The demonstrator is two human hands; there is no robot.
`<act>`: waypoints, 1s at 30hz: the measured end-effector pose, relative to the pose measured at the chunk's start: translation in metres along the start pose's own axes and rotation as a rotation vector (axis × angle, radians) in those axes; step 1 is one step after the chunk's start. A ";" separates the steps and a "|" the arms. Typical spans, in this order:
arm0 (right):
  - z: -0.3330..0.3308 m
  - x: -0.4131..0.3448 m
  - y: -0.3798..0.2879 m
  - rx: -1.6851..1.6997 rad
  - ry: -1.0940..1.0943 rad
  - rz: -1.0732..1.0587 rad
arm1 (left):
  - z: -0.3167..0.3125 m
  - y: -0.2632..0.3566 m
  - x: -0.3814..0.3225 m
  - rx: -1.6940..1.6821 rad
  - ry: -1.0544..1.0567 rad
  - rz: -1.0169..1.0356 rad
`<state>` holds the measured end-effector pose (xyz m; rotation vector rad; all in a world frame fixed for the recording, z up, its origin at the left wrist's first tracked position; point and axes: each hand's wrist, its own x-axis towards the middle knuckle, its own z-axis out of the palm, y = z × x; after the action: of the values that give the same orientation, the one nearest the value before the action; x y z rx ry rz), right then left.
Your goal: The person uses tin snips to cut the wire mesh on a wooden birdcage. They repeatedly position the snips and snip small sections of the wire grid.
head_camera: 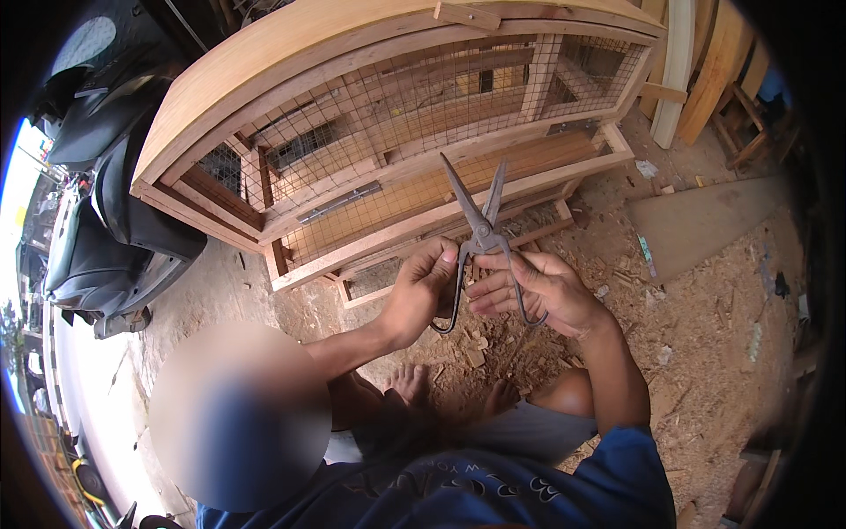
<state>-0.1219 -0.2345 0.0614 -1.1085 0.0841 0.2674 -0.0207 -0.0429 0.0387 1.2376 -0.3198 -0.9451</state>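
A pair of metal tin snips point(483, 229) is raised before me, blades spread apart and tips pointing away from me. My left hand point(423, 284) grips its left handle, thumb on top. Around the right handle are the thumb and fingers of my right hand point(538, 287), partly uncurled behind it. Just beyond the blades stands a long wooden cage point(317, 254) with wire mesh point(396, 112) across its front panel. A metal slide bolt point(340, 202) lies along a lower rail of the cage.
A dark motorcycle point(132, 192) stands close to the cage's left end. Wood shavings point(687, 337) cover the floor on the right, near a flat board point(700, 221). Planks point(714, 79) lean at the back right. My bare foot point(408, 383) rests on the floor below my hands.
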 end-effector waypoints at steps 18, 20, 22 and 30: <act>0.001 0.028 -0.009 0.033 0.184 -0.018 | 0.012 -0.002 0.019 -0.262 0.003 0.048; 0.000 0.026 -0.010 0.020 0.180 -0.014 | 0.014 -0.004 0.016 -0.286 0.006 0.023; -0.002 0.024 -0.009 -0.015 0.210 -0.023 | 0.016 -0.005 0.015 -0.298 0.010 0.014; -0.009 0.047 -0.021 0.025 0.112 -0.015 | 0.012 0.009 0.022 -0.288 0.024 0.085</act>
<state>-0.0711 -0.2428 0.0665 -1.0986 0.1776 0.1901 -0.0115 -0.0677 0.0453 0.9636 -0.2077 -0.8690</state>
